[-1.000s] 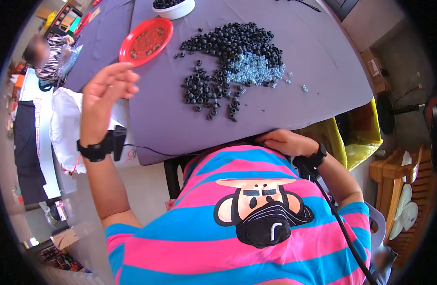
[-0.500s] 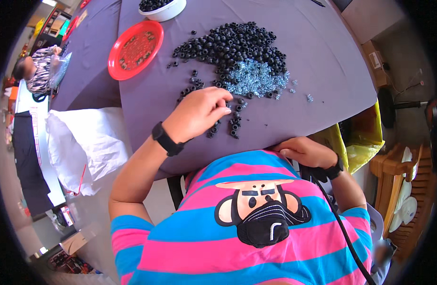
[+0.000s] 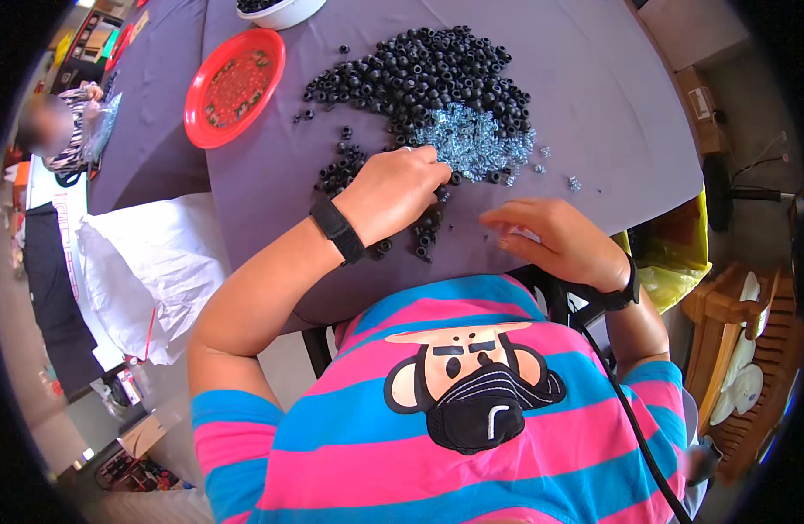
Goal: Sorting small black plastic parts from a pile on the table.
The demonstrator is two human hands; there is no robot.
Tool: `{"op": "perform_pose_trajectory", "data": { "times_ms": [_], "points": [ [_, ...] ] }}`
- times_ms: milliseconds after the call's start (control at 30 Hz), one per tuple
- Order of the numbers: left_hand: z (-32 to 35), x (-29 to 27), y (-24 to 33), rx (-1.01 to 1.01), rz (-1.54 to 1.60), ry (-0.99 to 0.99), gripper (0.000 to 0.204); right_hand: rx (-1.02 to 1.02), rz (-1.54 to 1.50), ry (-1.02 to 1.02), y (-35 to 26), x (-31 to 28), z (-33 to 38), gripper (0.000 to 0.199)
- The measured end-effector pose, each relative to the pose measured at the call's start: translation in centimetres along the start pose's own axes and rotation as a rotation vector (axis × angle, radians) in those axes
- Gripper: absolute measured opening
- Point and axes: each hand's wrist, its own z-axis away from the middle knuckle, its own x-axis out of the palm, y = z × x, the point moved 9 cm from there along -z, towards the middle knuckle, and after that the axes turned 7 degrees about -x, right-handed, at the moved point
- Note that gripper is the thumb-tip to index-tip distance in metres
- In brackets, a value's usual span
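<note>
Left hand (image 3: 400,188) rests on black rings (image 3: 424,79) beside silver screws (image 3: 472,144); right hand (image 3: 555,240) lies flat on purple table (image 3: 594,96).

A purple-clothed table (image 3: 594,96) carries black rings (image 3: 428,74), silver screws (image 3: 472,140), a red plate (image 3: 234,86).

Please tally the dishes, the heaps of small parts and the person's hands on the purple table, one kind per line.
Red plate: 1
White bowl: 1
Heap of black rings: 1
Heap of silvery small parts: 1
Hands: 2, left hand and right hand
Total: 6
</note>
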Motion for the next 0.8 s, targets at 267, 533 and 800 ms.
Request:
{"op": "perform_pose_trajectory", "data": {
  "times_ms": [267,533,800],
  "points": [
    [1.2,-3.0,-0.6,-0.071,0.08,0.102,0.016,-0.027,0.028,0.124,1.0,-0.6,-1.5,0.027],
    [9.0,-1.8,-5.2,-0.654,1.189,-0.014,0.013,-0.195,0.452,0.091,0.0,1.8,-6.0,0.018],
    [10.7,-2.3,-4.9,-0.647,1.267,-0.023,0.015,-0.255,0.659,0.055,-0.4,3.0,-7.2,0.012]
  ]
}}
